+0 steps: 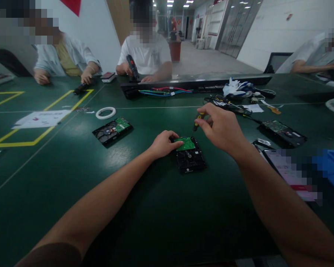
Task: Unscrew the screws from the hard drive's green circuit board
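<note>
A black hard drive [189,158] lies on the green table in front of me, its green circuit board facing up at the far end. My left hand [165,144] grips the drive's far left corner, thumb on top of the board. Above the far right corner, my right hand [218,128] is closed around a screwdriver [198,121] with a black and yellow handle. The screwdriver points down, its thin shaft near the drive's far edge; whether the tip touches a screw is too small to tell.
Another hard drive [113,131] lies to the left, by a white tape ring [105,112]. A third drive [282,133], a phone [291,174] and a blue bin [332,167] are on the right. Gloves [235,88] and cables lie farther back. Co-workers sit across the table.
</note>
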Demonstrator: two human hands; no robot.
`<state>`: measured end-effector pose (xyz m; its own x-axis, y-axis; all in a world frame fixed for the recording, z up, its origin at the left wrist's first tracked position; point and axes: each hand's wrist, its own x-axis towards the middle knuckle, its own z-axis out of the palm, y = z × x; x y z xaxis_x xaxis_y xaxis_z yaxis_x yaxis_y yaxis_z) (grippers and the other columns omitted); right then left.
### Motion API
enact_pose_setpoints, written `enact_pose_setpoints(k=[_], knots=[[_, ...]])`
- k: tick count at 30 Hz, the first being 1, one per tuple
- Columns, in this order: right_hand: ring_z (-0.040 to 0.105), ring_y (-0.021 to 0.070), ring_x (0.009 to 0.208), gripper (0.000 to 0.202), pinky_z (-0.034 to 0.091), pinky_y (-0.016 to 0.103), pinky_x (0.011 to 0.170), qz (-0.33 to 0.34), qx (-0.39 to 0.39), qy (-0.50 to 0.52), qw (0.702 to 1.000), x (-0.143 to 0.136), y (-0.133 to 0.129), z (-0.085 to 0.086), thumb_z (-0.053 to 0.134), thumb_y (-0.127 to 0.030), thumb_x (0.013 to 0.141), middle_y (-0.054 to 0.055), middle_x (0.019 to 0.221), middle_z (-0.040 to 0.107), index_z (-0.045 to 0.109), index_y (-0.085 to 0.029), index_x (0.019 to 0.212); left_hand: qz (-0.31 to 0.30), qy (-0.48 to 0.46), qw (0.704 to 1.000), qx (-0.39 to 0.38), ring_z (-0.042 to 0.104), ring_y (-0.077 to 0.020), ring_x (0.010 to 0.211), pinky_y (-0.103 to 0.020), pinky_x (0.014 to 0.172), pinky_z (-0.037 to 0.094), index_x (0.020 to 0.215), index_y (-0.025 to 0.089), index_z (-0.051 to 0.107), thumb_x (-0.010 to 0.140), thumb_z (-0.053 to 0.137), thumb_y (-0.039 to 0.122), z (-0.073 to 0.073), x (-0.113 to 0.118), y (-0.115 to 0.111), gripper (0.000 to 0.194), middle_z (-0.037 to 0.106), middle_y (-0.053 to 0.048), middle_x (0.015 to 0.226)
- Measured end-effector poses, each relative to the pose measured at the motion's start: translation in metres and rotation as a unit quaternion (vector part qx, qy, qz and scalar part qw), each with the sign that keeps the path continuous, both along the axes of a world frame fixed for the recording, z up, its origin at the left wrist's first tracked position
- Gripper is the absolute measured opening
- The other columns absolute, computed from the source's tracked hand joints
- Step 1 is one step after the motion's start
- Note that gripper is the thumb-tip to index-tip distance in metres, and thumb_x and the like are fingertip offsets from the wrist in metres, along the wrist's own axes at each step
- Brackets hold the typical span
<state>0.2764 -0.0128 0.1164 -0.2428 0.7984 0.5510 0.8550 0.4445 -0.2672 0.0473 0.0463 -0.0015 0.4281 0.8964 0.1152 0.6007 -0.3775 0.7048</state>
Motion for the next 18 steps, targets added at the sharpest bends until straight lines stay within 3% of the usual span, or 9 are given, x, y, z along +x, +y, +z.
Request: enact_pose_setpoints(k=[6,18], knots=[[0.067,0.026,0.081,0.016,0.045,0.038,0.073,-0.029,0.006,-0.003,1.0,-0.0007,-0.0006,0.0005,0.071,-0.032,0.093,0.007,0.096,0.075,0.065,-0.024,0.105,-0.001,0.001,1.0,0.005,0.064,-0.0207,0.086,-0.034,0.075,0.052,0.111,0.021,0.074,0.089,0.078,0.049,-0.0024,0.0004,0.0013,0.035,0.07,-0.007,0.105],[0.066,0.0259,0.081,0.016,0.045,0.038,0.073,-0.026,0.011,-0.001,1.0,-0.0023,-0.0006,-0.0011,0.071,-0.033,0.093,0.007,0.097,0.074,0.064,-0.024,0.105,0.0,-0.005,1.0,0.01,0.064,-0.0201,0.083,-0.035,0.074,0.051,0.11,0.02,0.074,0.088,0.079,0.049,-0.0033,0.0,0.0008,0.036,0.069,-0.007,0.104]])
